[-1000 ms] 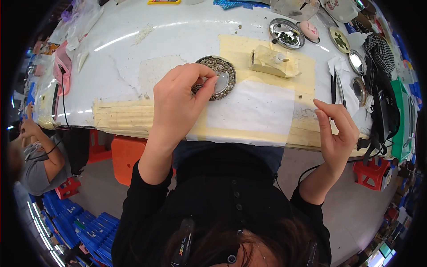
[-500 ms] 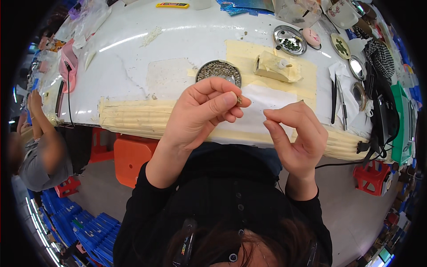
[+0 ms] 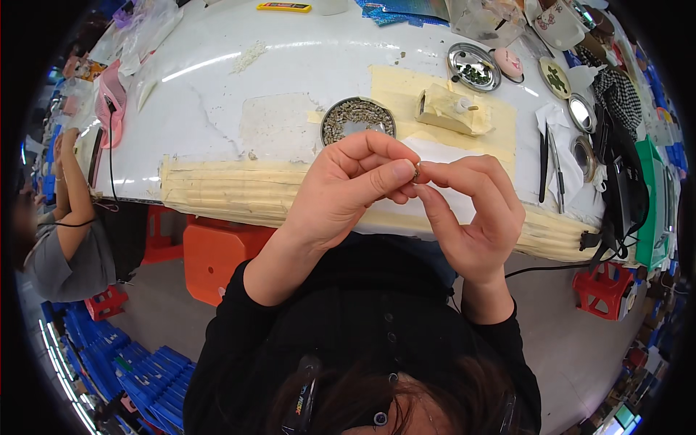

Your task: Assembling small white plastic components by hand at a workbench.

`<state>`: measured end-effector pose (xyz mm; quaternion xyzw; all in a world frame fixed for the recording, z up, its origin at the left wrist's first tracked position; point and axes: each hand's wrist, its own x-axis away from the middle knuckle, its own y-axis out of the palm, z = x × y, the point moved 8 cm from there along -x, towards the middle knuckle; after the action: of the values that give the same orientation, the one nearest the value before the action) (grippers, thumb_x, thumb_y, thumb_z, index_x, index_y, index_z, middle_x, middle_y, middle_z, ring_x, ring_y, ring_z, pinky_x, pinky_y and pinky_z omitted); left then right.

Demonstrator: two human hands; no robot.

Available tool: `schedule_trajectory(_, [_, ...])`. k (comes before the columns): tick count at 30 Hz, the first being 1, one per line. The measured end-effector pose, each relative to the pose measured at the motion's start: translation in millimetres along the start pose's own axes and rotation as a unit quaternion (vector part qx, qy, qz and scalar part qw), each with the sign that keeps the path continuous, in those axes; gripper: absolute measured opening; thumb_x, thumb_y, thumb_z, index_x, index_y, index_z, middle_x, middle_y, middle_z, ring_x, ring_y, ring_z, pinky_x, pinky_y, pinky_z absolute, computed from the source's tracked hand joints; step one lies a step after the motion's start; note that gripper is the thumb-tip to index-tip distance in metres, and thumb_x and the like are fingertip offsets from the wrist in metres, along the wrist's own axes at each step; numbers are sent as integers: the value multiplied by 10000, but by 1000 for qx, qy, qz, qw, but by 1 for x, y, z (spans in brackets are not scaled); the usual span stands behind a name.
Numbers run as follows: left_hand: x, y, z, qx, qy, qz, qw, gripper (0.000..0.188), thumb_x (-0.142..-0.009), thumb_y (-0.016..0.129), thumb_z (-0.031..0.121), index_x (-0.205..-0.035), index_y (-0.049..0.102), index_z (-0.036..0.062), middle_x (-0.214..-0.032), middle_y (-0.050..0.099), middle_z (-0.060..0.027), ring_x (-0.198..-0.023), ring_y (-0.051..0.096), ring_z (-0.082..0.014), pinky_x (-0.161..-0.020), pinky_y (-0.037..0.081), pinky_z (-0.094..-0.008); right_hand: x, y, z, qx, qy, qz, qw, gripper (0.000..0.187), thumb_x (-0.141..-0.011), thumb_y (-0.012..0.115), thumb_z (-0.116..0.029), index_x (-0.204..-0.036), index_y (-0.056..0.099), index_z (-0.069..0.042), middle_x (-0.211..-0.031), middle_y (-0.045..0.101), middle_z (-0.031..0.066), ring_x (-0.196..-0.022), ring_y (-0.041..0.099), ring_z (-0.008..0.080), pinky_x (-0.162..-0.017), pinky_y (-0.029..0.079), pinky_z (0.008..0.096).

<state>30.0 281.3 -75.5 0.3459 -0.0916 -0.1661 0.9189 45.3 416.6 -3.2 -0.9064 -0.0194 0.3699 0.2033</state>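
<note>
My left hand (image 3: 351,185) pinches a small brownish metal piece (image 3: 416,172) between thumb and forefinger, above the table's near edge. The fingertips of my right hand (image 3: 475,210) meet it from the other side, with thumb and forefinger drawn close around it. The piece is too small and covered to tell its exact kind. Just beyond my left hand stands a round dish (image 3: 324,125) filled with many small metallic pieces. White paper (image 3: 464,156) lies under and behind my hands.
A taped block (image 3: 446,110) with a peg stands beyond my hands. Farther right are a steel dish of dark green bits (image 3: 475,65), tweezers (image 3: 557,170) and a green tray (image 3: 652,203). A yellow cutter (image 3: 284,8) lies at the back. Another person (image 3: 69,239) sits far left.
My left hand has moved right with the small metal piece. My right hand's fingertips have come in to meet it, closing the gap between the hands.
</note>
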Motion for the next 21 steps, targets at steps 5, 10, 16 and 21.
schedule_trajectory(5, [-1,0,0,-5,2,11,1000,142,-914,672,70,-1037,633,8,-902,702,-74,-796,665,-112,-732,540,-240,0,1,2,-11,14,-7,1000,253,-712,767,56,-946,726,-31,-791,616,65,-670,603,166,-585,470,263])
schedule_trajectory(10, [-1,-1,1,-24,22,15,999,131,-900,685,52,-1007,627,4,-874,699,-76,-779,669,-116,-713,545,-240,1,3,9,-55,39,-7,998,225,-719,754,68,-924,725,-19,-776,619,66,-663,600,156,-592,471,258])
schedule_trajectory(16, [2,2,7,-78,69,35,994,157,-885,694,22,-1020,622,-15,-901,703,-99,-815,680,-129,-740,557,-238,4,4,18,-90,59,15,994,181,-750,730,72,-914,717,-4,-777,627,63,-673,598,144,-608,463,247])
schedule_trajectory(21, [5,8,13,-134,128,41,982,208,-855,703,-38,-1041,610,-27,-947,702,-114,-859,684,-136,-782,562,-249,9,7,30,-182,122,27,975,152,-797,704,66,-935,709,2,-795,631,56,-719,592,133,-646,455,244])
